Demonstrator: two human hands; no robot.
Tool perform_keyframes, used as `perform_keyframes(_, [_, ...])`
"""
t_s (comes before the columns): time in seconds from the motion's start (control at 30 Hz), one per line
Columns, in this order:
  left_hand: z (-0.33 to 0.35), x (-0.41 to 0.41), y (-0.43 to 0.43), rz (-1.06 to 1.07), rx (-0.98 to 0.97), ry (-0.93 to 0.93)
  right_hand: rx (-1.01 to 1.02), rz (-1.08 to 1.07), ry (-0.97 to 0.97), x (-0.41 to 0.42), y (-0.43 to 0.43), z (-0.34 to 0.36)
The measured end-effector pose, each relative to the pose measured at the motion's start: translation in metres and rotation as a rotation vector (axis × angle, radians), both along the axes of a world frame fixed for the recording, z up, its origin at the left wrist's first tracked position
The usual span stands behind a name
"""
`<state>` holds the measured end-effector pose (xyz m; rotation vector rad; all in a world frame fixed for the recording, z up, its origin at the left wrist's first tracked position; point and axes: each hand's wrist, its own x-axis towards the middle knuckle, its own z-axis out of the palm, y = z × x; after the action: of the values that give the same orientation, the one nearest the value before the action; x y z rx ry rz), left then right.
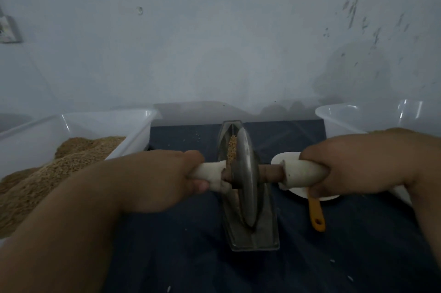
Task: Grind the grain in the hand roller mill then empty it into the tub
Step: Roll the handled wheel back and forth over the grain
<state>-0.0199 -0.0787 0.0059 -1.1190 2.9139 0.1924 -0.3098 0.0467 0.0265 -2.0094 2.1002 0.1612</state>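
Observation:
A metal boat-shaped mill trough [253,237] lies lengthwise on the dark cloth, with a metal roller disc [247,178] standing in it. Tan grain [232,151] shows in the trough just left of the disc. My left hand [167,178] grips the white-wrapped left handle [210,174] of the axle. On the other side, my right hand [353,163] grips the white-wrapped right handle [303,173]. A white tub [133,125] at the left holds a heap of brown ground grain [47,173].
A second white tub [343,118] stands at the right rear. Behind my right hand a white dish [284,157] and an orange-handled tool [316,214] lie on the dark blue cloth [191,245]. A pale wall rises close behind. A few grains are scattered on the cloth.

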Motion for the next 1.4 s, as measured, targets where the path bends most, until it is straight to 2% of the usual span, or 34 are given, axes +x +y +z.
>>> perform_keyframes(0.1, [-0.018, -0.015, -0.015, 0.015, -0.137, 0.054, -0.165, -0.055, 0.074, -0.006, -0.028, -0.027])
perform_keyframes(0.23, [-0.049, -0.039, -0.038, 0.174, -0.565, 0.087, -0.651, -0.115, 0.27, -0.019, -0.069, -0.071])
perform_keyframes(0.33, [-0.063, -0.047, -0.047, 0.21, -0.677, 0.168, -0.782, -0.141, 0.312, -0.026, -0.085, -0.086])
perform_keyframes(0.47, [-0.066, -0.043, -0.046, 0.168, -0.682, 0.211, -0.758, -0.12, 0.317, -0.029, -0.082, -0.088])
perform_keyframes(0.57, [-0.056, -0.039, -0.035, 0.162, -0.607, 0.143, -0.599, -0.074, 0.28, -0.025, -0.065, -0.074])
perform_keyframes(0.63, [-0.044, -0.034, -0.024, 0.146, -0.551, 0.09, -0.423, -0.058, 0.131, -0.02, -0.05, -0.057])
perform_keyframes(0.73, [-0.023, -0.022, -0.008, 0.063, -0.387, 0.028, -0.138, -0.047, -0.007, -0.012, -0.025, -0.03])
perform_keyframes(0.8, [-0.011, -0.014, 0.0, 0.021, -0.222, 0.008, -0.056, -0.003, 0.008, -0.009, -0.012, -0.016])
perform_keyframes(0.87, [-0.004, -0.007, 0.004, -0.005, -0.136, 0.016, -0.029, 0.029, 0.014, -0.009, -0.004, -0.008])
perform_keyframes(1.0, [-0.007, -0.002, -0.002, -0.055, -0.11, 0.156, -0.036, 0.052, -0.092, -0.008, -0.003, -0.005])
perform_keyframes(1.1, [-0.021, -0.008, -0.018, -0.037, -0.212, 0.225, -0.088, 0.042, -0.14, -0.01, -0.013, -0.015])
perform_keyframes(1.4, [-0.07, -0.034, -0.049, 0.24, -0.473, 0.41, -0.622, -0.047, 0.1, -0.028, -0.065, -0.073])
